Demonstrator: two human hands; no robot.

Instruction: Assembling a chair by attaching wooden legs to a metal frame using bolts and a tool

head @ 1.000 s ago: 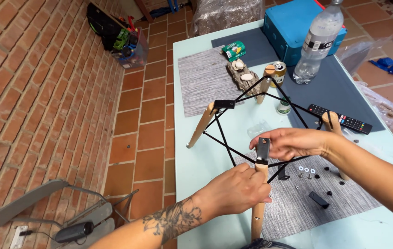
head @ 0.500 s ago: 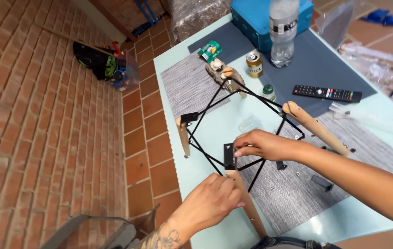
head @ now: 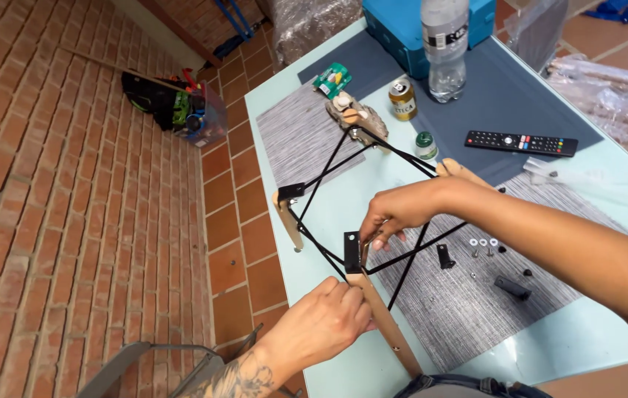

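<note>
Centre frame on my pale table [head: 329, 214]: black wire chair base [head: 362, 199], leg-fitting step; my right hand [head: 402, 214] pinches its bracket [head: 353, 252], left hand [head: 321, 324] clasps the wooden leg [head: 388, 324]; next I judge washers [head: 482, 242] needed.

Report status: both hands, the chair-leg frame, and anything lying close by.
Left hand grips the nearest wooden leg. Right hand pinches its black bracket. Washers and small black parts lie loose on the grey mat alongside.
</note>
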